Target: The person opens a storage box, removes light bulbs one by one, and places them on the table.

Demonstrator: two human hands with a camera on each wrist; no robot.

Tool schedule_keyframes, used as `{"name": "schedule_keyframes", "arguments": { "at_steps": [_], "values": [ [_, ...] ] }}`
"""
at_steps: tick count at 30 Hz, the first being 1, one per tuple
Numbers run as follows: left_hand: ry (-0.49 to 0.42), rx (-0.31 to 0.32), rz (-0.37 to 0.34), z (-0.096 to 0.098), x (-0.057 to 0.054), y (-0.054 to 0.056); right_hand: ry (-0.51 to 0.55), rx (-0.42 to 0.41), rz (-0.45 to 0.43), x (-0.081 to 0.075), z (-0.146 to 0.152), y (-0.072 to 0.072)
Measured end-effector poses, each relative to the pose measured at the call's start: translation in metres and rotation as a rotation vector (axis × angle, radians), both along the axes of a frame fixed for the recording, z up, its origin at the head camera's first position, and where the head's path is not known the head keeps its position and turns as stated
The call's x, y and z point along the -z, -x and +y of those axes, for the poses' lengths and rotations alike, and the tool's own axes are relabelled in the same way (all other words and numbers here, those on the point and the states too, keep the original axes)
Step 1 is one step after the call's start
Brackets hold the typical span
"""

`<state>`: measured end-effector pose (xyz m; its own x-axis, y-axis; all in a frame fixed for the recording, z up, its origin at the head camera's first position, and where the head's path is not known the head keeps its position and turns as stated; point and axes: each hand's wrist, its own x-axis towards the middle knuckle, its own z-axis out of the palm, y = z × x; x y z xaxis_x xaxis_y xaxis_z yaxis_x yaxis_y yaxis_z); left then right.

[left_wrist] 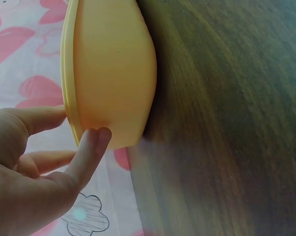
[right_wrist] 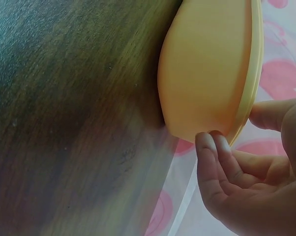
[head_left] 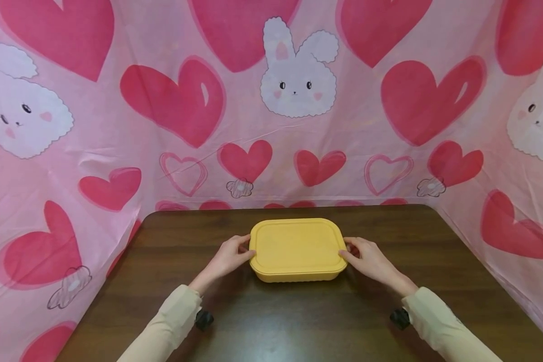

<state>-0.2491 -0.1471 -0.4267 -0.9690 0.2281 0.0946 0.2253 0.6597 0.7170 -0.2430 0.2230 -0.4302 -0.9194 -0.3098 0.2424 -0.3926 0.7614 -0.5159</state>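
Observation:
A yellow lidded food container [head_left: 298, 246], rectangular with rounded corners, sits on the brown wooden table with its lid on. My left hand [head_left: 228, 256] grips its left end, the thumb at the lid's edge. At the right end my right hand [head_left: 370, 258] holds it in the same way. In the left wrist view the container's smooth side [left_wrist: 113, 69] shows, with a fingertip of my left hand [left_wrist: 44, 172] against it below the rim. Two fingertips of my right hand [right_wrist: 251, 177] touch the side [right_wrist: 207, 69] in the right wrist view. What the container holds is hidden.
The wooden table [head_left: 276, 322] has its far edge just behind the container. A pink cloth [head_left: 289, 130] printed with hearts and rabbits hangs behind the table and along both sides. Dark wrist devices [head_left: 204, 320] hang under both sleeves.

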Motion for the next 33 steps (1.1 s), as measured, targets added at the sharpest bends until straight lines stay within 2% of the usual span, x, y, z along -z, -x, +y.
{"name": "schedule_keyframes", "arguments": {
  "at_steps": [2,13,20,33],
  "values": [
    [-0.001,-0.008,-0.017,0.001,0.0,0.0,-0.002,-0.007,0.004,0.0,0.0,0.0],
    [0.025,0.006,-0.009,0.0,0.0,0.004,-0.021,-0.021,0.012,-0.004,-0.001,0.001],
    [0.012,-0.01,-0.049,-0.001,-0.002,0.003,-0.017,-0.022,0.012,-0.007,0.0,0.001],
    [0.015,-0.014,-0.049,-0.003,-0.003,0.003,-0.007,-0.02,0.035,-0.012,0.001,-0.001]
  ]
}}
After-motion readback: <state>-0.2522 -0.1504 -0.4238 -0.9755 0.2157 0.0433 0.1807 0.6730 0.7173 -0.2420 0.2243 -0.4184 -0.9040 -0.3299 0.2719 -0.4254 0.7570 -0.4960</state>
